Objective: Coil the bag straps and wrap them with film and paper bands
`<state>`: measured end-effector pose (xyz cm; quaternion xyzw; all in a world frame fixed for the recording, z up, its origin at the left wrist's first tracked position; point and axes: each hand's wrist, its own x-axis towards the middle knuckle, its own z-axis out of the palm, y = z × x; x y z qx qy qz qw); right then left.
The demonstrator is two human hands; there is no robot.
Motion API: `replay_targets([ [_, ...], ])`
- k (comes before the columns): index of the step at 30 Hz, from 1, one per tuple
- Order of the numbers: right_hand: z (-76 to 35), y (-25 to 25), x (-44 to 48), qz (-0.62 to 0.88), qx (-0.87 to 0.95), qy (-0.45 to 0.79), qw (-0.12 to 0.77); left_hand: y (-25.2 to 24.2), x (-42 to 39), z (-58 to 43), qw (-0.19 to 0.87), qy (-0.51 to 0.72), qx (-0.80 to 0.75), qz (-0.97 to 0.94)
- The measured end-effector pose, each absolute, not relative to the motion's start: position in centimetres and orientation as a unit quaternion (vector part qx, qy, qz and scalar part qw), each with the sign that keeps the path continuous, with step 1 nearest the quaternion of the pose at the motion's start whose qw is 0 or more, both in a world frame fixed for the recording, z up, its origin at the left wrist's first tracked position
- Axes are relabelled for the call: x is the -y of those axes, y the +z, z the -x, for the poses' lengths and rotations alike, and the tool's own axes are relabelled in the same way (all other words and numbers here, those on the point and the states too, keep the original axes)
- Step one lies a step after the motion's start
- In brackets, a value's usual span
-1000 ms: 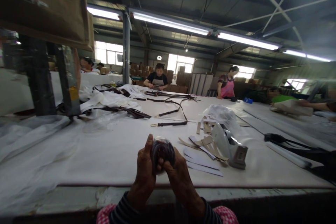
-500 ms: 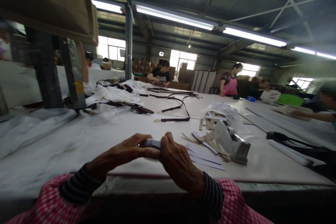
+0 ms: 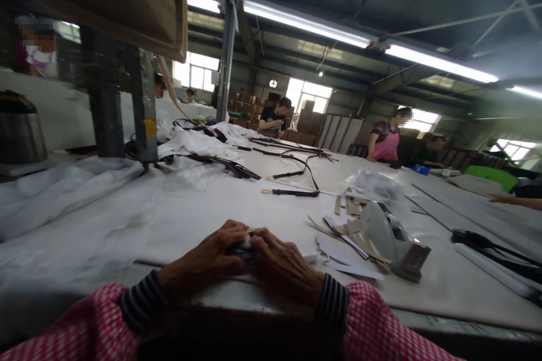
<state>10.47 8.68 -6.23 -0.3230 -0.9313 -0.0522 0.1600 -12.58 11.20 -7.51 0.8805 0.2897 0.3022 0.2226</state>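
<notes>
Over the near edge of the white-covered table, my left hand (image 3: 207, 259) and my right hand (image 3: 283, 262) meet with fingers closed. Between them is a small grey bundle (image 3: 240, 249), gripped from both sides. Most of it is hidden by my fingers, and its kind cannot be made out. To the right of my hands lie white paper strips (image 3: 345, 254), beside a grey tape dispenser (image 3: 381, 234). A dark brown strap (image 3: 292, 192) with a gold-coloured clasp lies further ahead.
White wrapping (image 3: 186, 144) and more dark straps are heaped at left, near a metal post (image 3: 146, 107). A clear plastic bag (image 3: 379, 187) sits behind the dispenser, and a white roll (image 3: 495, 271) lies at right. Several people stand or sit around the table, including a person in a pink apron (image 3: 386, 144).
My hands have come lower and closer together around the grey bundle, covering more of it. The view has swung slightly left. A person across the table has raised their hands.
</notes>
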Motion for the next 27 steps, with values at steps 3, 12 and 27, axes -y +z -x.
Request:
replay_targets([
  [3, -12.9, -6.4, -8.8, 0.341, 0.92, 0.07, 0.179, -8.4, -11.2, 12.9, 0.254, 0.31, -0.267, -0.876],
  [12, -14.5, -5.2, -11.0, 0.354, 0.93, 0.031, 0.092, -8.4, -12.6, 13.4, 0.253, 0.278, -0.205, -0.904],
  [27, -9.9, -7.1, -11.3, 0.364, 0.915, -0.099, 0.143, -9.3, -13.0, 12.5, 0.058, 0.273, -0.354, -0.893],
])
